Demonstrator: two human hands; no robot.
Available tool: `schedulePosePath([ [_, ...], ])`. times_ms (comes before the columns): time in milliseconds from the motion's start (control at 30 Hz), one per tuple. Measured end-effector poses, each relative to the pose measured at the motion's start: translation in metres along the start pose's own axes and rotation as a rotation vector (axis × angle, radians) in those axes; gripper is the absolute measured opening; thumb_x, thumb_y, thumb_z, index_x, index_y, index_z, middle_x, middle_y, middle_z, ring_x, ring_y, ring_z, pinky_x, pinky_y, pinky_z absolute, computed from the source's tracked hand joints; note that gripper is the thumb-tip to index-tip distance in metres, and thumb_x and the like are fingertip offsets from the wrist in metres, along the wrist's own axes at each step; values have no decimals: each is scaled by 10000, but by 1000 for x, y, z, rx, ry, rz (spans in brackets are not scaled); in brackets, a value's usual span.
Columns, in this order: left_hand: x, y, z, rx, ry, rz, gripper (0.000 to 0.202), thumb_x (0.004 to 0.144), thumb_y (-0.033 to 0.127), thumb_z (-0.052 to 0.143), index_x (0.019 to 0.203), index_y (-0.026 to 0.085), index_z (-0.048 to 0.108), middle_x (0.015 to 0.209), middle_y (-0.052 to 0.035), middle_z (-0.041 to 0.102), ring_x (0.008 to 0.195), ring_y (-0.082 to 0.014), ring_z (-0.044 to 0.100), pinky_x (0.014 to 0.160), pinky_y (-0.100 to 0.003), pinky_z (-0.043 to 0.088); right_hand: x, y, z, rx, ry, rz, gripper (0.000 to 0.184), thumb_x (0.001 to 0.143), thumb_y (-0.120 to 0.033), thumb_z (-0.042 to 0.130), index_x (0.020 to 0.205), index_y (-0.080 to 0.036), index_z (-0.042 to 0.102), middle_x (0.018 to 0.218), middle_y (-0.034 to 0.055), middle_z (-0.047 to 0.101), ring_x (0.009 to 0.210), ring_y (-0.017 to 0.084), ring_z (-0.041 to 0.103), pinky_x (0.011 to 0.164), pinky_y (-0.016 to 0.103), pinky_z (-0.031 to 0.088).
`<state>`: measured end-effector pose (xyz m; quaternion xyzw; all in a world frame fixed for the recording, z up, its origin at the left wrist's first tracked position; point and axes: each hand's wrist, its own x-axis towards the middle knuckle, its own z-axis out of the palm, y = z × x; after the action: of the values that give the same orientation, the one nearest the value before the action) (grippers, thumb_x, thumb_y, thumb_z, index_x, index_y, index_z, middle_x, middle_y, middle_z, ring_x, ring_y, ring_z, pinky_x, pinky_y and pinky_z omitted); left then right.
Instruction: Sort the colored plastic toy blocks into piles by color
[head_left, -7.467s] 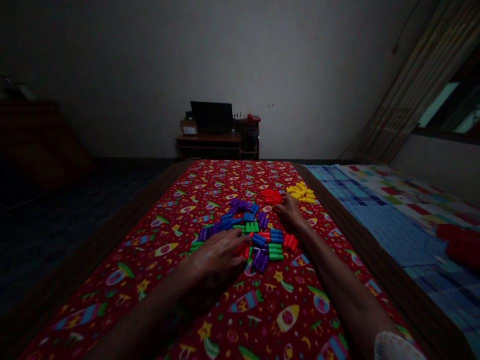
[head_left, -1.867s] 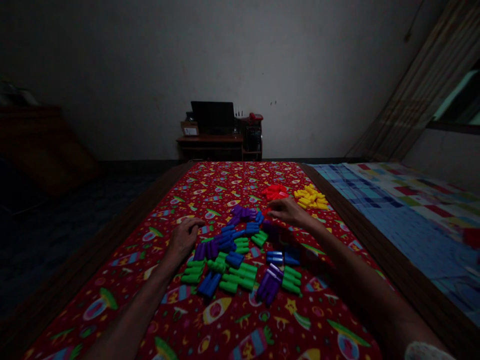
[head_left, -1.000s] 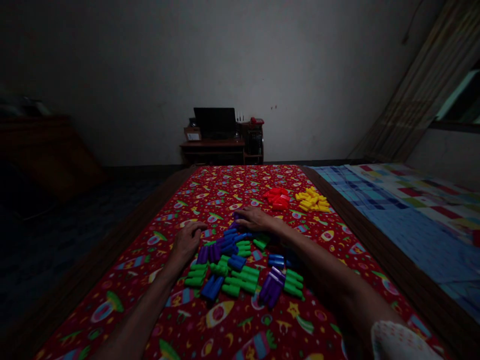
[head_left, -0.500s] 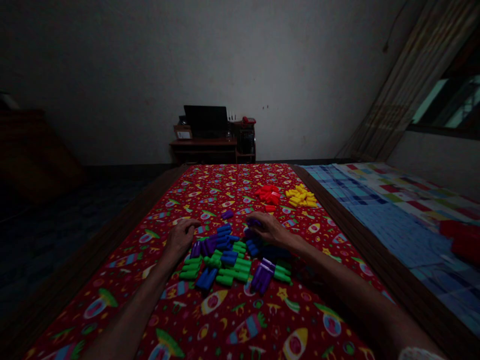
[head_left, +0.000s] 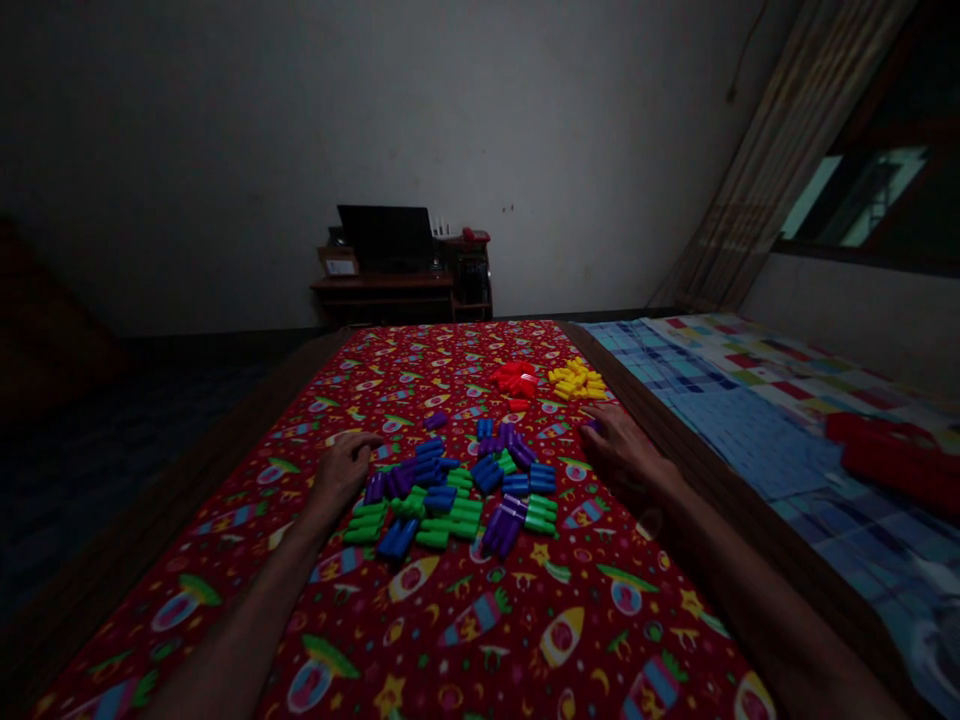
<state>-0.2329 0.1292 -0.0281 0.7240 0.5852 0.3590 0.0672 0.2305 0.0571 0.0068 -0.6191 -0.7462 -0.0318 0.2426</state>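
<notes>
My right hand (head_left: 624,442) is over the right part of the cloth, fingers closed on a purple plastic building block (head_left: 593,426) that is mostly hidden. My left hand (head_left: 345,466) rests on the cloth left of the mixed pile, its fingers loosely bent and apart, with nothing visible in them. Between the hands lie several tube-shaped blocks: green blocks (head_left: 457,520), blue blocks (head_left: 397,538) and purple blocks (head_left: 504,525). One purple block (head_left: 435,421) lies apart behind the pile.
Farther back on the right are a heap of red blocks (head_left: 514,378) and a heap of yellow blocks (head_left: 576,380). A red patterned cloth (head_left: 450,640) covers the table. A checked bedspread (head_left: 720,420) spreads to the right. A monitor (head_left: 386,238) stands on a desk by the wall.
My right hand has moved right, away from the pile, with a purple block in its fingers, uncovering blue and purple blocks. My left hand stays beside the pile. The view has turned slightly right.
</notes>
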Motion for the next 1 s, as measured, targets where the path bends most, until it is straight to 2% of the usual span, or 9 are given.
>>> schedulePosePath([
  [100,1,0,0,10,-15,8,347,744,311,385,801,180,701,943,-109,724,942,-259,653,907,-396,504,13,-44,9,122,-39,-150,378,907,-234,485,1258,-162,607,1180,139,675,1059,227,629,899,339,476],
  [233,0,0,-2,7,-8,7,336,748,308,389,807,196,700,964,-90,725,958,-245,650,916,-376,503,33,-101,24,129,-326,-283,421,837,-205,601,1256,-168,603,1141,125,689,1017,223,640,839,298,467],
  [300,-1,1,-2,-3,-5,9,332,752,313,392,803,201,700,954,-86,726,949,-241,651,917,-370,503,42,-115,31,115,-384,-266,413,814,-179,619,1226,-161,622,1072,125,706,961,225,650,793,290,462],
  [400,0,2,-2,-13,-6,14,319,740,307,400,781,201,699,930,-86,727,933,-246,650,909,-378,508,51,-121,40,165,-350,-173,362,787,-151,631,1148,-149,667,1042,120,711,946,225,644,780,285,455],
  [533,0,1,-1,-19,0,17,306,739,302,408,772,209,698,917,-76,728,931,-241,648,901,-371,511,50,-115,47,322,-299,-124,220,753,-113,616,936,-147,733,907,61,727,849,185,647,731,248,451],
  [633,0,1,0,-16,8,7,317,735,299,399,778,203,699,924,-83,727,939,-241,649,905,-371,508,43,-100,41,400,-204,-80,191,760,-128,596,871,-162,748,825,27,725,772,161,646,687,235,452],
  [767,-1,2,0,-21,-7,10,326,744,305,396,789,195,699,934,-91,726,942,-245,653,886,-367,515,35,-57,18,407,-64,68,195,768,-167,599,882,-169,757,840,39,742,769,174,660,684,244,470],
  [900,1,0,0,-15,0,19,322,746,314,399,783,194,695,929,-89,727,943,-240,651,902,-366,510,28,-6,-4,266,16,270,186,783,-191,585,839,-161,759,835,54,750,775,185,671,684,246,470],
  [1000,1,-1,1,-8,1,23,326,740,314,398,784,193,697,925,-94,730,940,-243,654,913,-375,507,22,12,-8,133,88,310,218,828,-234,553,868,-160,754,899,87,750,864,214,672,764,286,477],
])
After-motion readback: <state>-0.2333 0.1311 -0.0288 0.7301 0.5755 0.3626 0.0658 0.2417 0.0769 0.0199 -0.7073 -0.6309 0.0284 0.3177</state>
